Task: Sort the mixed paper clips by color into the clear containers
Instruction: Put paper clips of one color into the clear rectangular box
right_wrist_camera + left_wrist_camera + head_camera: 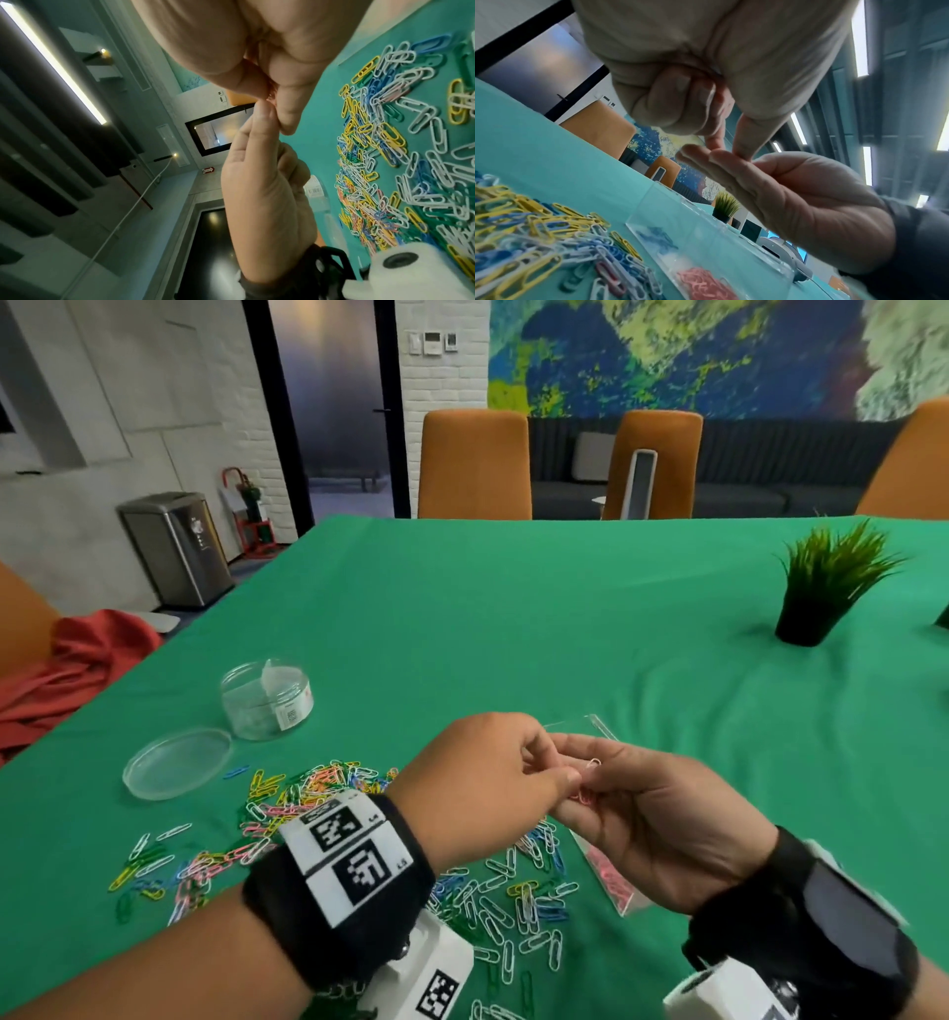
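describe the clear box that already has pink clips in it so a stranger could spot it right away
On the green tablecloth, look just right of the paper clip pile, beneath the right hand. A long clear box lies there, pink clips at its near end. Unlike the round jar far left, it is rectangular.

- Left hand [482, 788]: bare; forearm bare.
- Left wristband [339, 886]: black fabric, carrying two white panels with black square fiducial markers.
- Left wrist camera [426, 978]: white housing with one further marker.
- Right hand [662, 819]: bare.
- Right wristband [821, 911]: black, with a dark grey panel.
- Right wrist camera [729, 991]: white housing.
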Available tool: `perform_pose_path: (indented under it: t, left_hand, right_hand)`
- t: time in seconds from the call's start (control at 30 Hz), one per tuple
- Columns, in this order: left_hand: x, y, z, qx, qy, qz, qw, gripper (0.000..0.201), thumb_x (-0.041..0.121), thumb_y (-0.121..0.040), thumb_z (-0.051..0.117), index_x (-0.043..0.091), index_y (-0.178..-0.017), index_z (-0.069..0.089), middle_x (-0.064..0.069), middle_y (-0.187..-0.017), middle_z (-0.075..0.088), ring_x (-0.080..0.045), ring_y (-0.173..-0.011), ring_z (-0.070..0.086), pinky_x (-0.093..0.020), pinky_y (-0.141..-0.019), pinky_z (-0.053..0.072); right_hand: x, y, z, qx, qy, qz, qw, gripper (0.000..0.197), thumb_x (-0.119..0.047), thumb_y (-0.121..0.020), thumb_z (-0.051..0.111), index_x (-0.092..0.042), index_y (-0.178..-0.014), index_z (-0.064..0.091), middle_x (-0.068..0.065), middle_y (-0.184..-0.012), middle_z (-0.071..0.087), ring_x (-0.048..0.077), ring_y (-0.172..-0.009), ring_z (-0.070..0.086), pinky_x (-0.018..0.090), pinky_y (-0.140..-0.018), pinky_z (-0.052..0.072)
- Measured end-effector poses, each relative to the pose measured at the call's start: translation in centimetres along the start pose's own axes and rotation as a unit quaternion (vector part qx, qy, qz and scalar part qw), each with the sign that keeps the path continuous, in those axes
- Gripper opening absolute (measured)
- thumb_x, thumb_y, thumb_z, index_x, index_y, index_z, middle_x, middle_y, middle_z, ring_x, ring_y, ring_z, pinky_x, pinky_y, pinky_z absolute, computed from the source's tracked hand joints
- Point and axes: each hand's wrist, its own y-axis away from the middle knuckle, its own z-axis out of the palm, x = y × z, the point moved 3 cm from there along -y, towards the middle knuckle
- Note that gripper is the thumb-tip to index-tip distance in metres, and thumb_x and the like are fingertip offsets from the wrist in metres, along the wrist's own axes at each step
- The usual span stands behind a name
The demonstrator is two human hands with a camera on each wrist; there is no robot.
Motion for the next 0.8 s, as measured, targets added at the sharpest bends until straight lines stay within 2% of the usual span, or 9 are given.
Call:
perform_pose_path:
  t: [0.13, 0.23, 0.33, 0.43, 0.5, 0.57, 0.67, 0.73, 0.8]
  left_hand:
    - [0.9, -1.6, 1.5, -0.03, 0.102, -0.014, 0.994, 0.014, 0.015, -0.083, 0.078, 0.015, -0.087, 0.065, 0.019, -0.041, 0.05, 0.004, -0.037, 0.041, -0.011, -0.045, 0.034]
    - [1.8, -3.2, 2.4, -0.022, 0.133, -0.008, 0.991, 0.016, 0.014, -0.082, 0.079, 0.015, -0.091, 0.066, 0.013, -0.047, 0.038, -0.001, -0.037, 0.029, -0.018, -0.041, 0.025]
    - [2.7, -4.1, 3.5, -0.05, 0.184, -0.027, 0.981, 0.013, 0.014, -0.086, 0.075, 0.015, -0.095, 0.065, 0.009, -0.056, 0.039, -0.002, -0.041, 0.031, -0.021, -0.043, 0.025]
    - [3.1, -4.2, 4.8, -0.091, 0.282, -0.11, 0.949, 0.01, 0.003, -0.093, 0.056, 0.013, -0.093, 0.057, 0.001, -0.065, 0.039, -0.01, -0.05, 0.033, -0.023, -0.046, 0.022]
    - [3.4, -4.0, 5.1, -0.092, 0.351, -0.152, 0.919, 0.014, 0.0, -0.092, 0.043, 0.011, -0.094, 0.051, -0.002, -0.069, 0.037, -0.012, -0.055, 0.029, -0.026, -0.051, 0.018]
    - [3.6, -4.0, 5.1, -0.085, 0.398, -0.17, 0.897, 0.015, 0.001, -0.09, 0.039, 0.01, -0.093, 0.051, -0.004, -0.07, 0.04, -0.013, -0.056, 0.031, -0.026, -0.053, 0.02]
    - [3.8, -3.9, 4.9, -0.082, 0.441, -0.177, 0.876, 0.017, 0.0, -0.089, 0.038, 0.01, -0.092, 0.051, -0.007, -0.074, 0.051, -0.016, -0.061, 0.046, -0.027, -0.059, 0.037]
    - [3.9, -3.6, 4.7, -0.088, 0.454, -0.178, 0.869, 0.016, 0.001, -0.09, 0.039, 0.01, -0.095, 0.051, -0.012, -0.084, 0.055, -0.022, -0.073, 0.054, -0.032, -0.073, 0.044]
    - [3.9, -3.4, 4.7, -0.096, 0.456, -0.18, 0.866, 0.016, 0.004, -0.092, 0.039, 0.012, -0.099, 0.051, -0.015, -0.095, 0.057, -0.027, -0.086, 0.057, -0.038, -0.085, 0.044]
  right_hand:
    - [-1.2, 0.1, -0.8, 0.061, 0.111, -0.038, 0.991, 0.034, 0.016, -0.09, 0.033, 0.013, -0.113, 0.058, 0.034, -0.113, 0.063, 0.024, -0.079, 0.065, 0.025, -0.071, 0.058]
    - [-3.3, 0.3, -1.4, 0.115, 0.2, -0.088, 0.969, 0.035, 0.019, -0.09, 0.033, 0.011, -0.114, 0.057, 0.03, -0.106, 0.063, 0.029, -0.09, 0.057, 0.024, -0.072, 0.057]
    - [-5.2, 1.1, -2.4, 0.156, 0.289, -0.111, 0.938, 0.037, 0.021, -0.088, 0.035, 0.005, -0.109, 0.061, 0.018, -0.103, 0.068, 0.025, -0.091, 0.06, 0.026, -0.077, 0.053]
    - [-5.5, 2.0, -3.7, 0.171, 0.364, -0.1, 0.91, 0.042, 0.019, -0.088, 0.035, -0.002, -0.109, 0.065, 0.013, -0.114, 0.07, 0.022, -0.105, 0.066, 0.032, -0.091, 0.048]
    - [-5.0, 2.3, -3.9, 0.157, 0.39, -0.094, 0.902, 0.047, 0.02, -0.087, 0.036, -0.007, -0.112, 0.066, 0.008, -0.117, 0.07, 0.012, -0.111, 0.065, 0.022, -0.089, 0.048]
    - [-4.5, 2.4, -4.1, 0.136, 0.36, -0.104, 0.917, 0.047, 0.021, -0.088, 0.035, -0.005, -0.115, 0.063, 0.008, -0.118, 0.069, 0.008, -0.109, 0.064, 0.014, -0.081, 0.047]
    - [-4.3, 2.1, -4.9, 0.128, 0.3, -0.14, 0.935, 0.024, 0.01, -0.092, 0.047, -0.004, -0.11, 0.053, 0.024, -0.119, 0.065, 0.023, -0.097, 0.053, 0.033, -0.081, 0.037]
    - [-4.2, 2.0, -5.4, 0.154, 0.27, -0.156, 0.938, 0.011, 0.002, -0.096, 0.049, -0.008, -0.098, 0.046, 0.025, -0.118, 0.065, 0.025, -0.097, 0.058, 0.038, -0.091, 0.044]
    - [-4.1, 2.1, -5.7, 0.172, 0.26, -0.166, 0.935, 0.013, -0.002, -0.094, 0.052, -0.01, -0.093, 0.042, 0.024, -0.114, 0.068, 0.027, -0.1, 0.064, 0.042, -0.098, 0.047]
